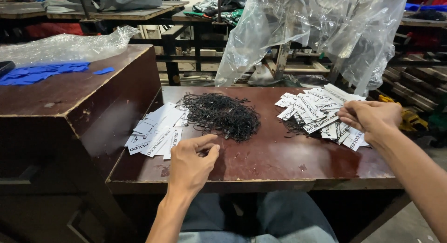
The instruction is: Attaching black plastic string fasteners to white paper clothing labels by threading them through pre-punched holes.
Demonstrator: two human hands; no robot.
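My left hand [192, 163] rests at the front middle of the brown table [279, 161]. Its thumb and forefinger are pinched together just below a heap of black string loops [221, 115], seemingly on a thin loop. A fanned stack of white printed tags [156, 131] lies to the left of this hand. My right hand [370, 117] hovers over a looser pile of white tags [316, 110] at the right, some with black strings. Its fingers are curled and pinched on a tag at the pile's edge.
A taller brown cabinet top [70, 96] stands to the left, carrying blue pieces [42, 73] and crumpled clear plastic [65, 45]. Clear plastic bags [321, 29] hang behind the table. Wooden benches and slats fill the back, with a yellow object [407, 117] at the right.
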